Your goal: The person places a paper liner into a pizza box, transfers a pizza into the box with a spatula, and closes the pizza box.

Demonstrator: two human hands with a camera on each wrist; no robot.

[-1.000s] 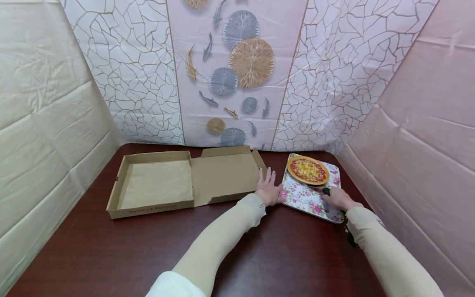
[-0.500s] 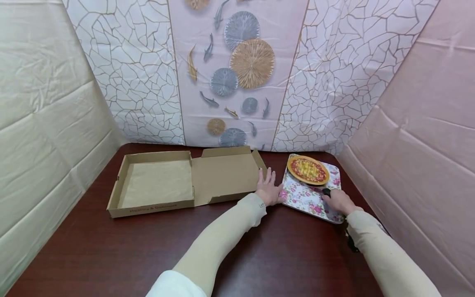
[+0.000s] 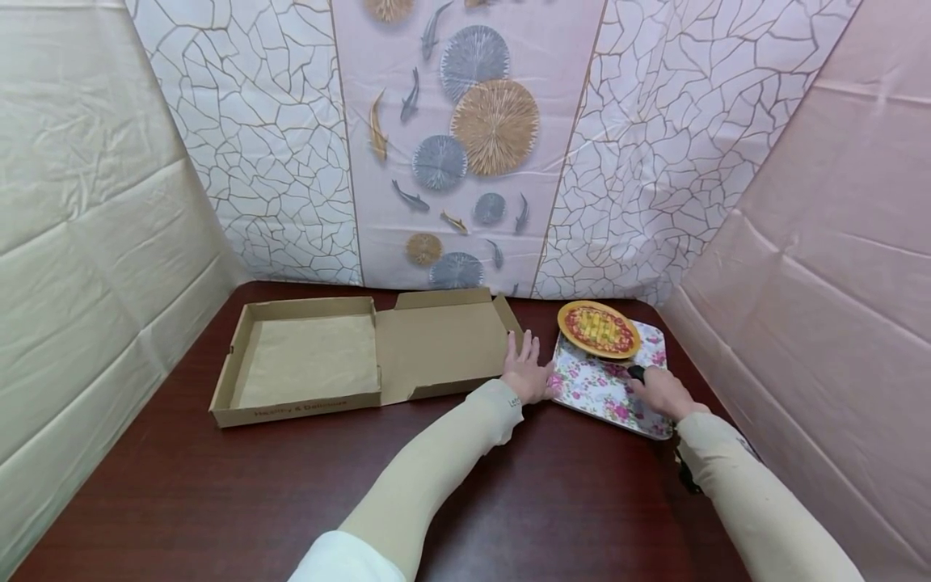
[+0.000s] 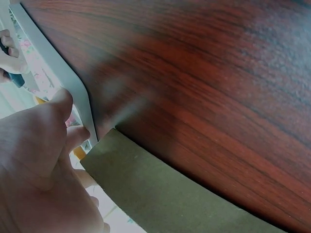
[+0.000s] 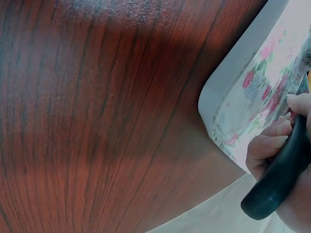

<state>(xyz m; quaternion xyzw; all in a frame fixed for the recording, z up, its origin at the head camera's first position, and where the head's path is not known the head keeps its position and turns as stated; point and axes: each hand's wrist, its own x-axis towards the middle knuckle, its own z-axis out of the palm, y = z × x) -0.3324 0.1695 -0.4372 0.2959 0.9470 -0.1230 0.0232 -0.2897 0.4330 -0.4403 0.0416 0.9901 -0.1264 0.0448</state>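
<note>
My right hand (image 3: 662, 394) grips the black handle (image 5: 277, 174) of a spatula, its fingers curled round it. The spatula's metal blade runs under a round pizza (image 3: 600, 330) with a yellow crust and is mostly hidden there. The pizza sits tilted over the far part of a white flowered tray (image 3: 604, 394), its left edge past the tray's rim. My left hand (image 3: 527, 377) has its fingers spread between the tray and the box lid. In the left wrist view, its thumb and a finger are right at the tray's rim (image 4: 60, 73), with the lid's edge beside them.
A cardboard pizza box (image 3: 298, 413) lies open at the left, lined with brown paper (image 3: 313, 360). Its lid (image 3: 444, 339) is folded out flat towards the tray. All rest on a dark red wooden table (image 3: 451, 501) with cloth walls (image 3: 822, 267) around it.
The pizza has shifted a little to the left and up on the spatula. My right hand has moved slightly left with it; my left hand has stayed in place.
</note>
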